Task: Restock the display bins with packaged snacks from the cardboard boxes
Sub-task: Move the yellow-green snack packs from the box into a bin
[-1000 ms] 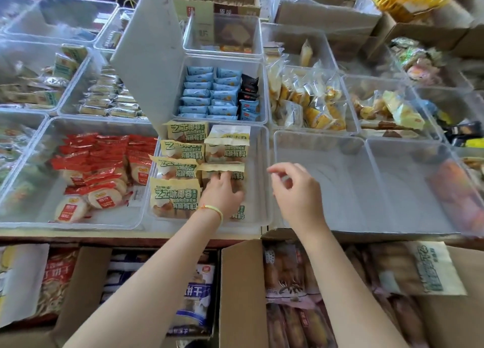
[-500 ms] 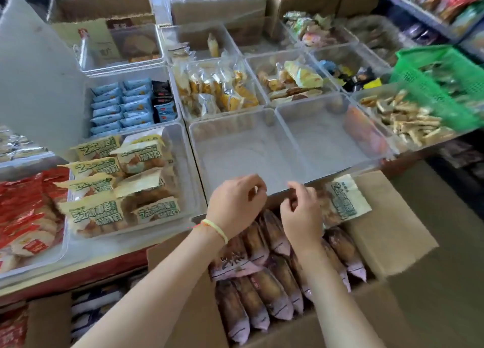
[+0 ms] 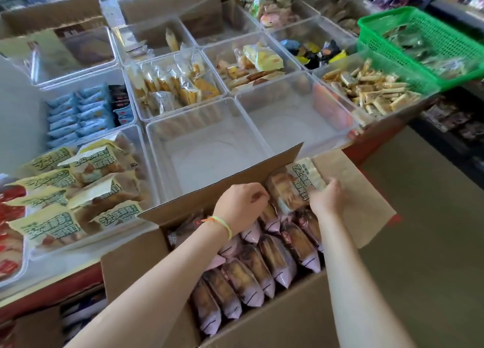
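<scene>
An open cardboard box [image 3: 275, 319] below the display holds rows of pink-tipped bread packets [image 3: 251, 271]. A yellow-and-green packet [image 3: 296, 185] lies at the box's far end. My right hand [image 3: 326, 195] grips that packet's right edge. My left hand [image 3: 242, 206], with a yellow wristband, has its fingers curled down among the pink-tipped packets; whether it holds one I cannot tell. A clear bin [image 3: 146, 169] to the left holds matching yellow-and-green packets [image 3: 62, 198]. Two clear bins [image 3: 209, 122] [image 3: 296, 106] beyond the box hold nothing.
Further clear bins hold blue packets [image 3: 78, 112], wrapped cakes [image 3: 170, 83] and stick snacks [image 3: 372, 88]. A green mesh basket [image 3: 419, 41] sits at the right. Red packets [image 3: 7, 232] lie at the far left. Another box [image 3: 52, 321] stands lower left. Brown floor [image 3: 432, 229] is on the right.
The view swung right and down from the yellow-packet bin to the cardboard box. Both hands left the bin and dropped into the box; my right hand took hold of the yellow-and-green packet.
</scene>
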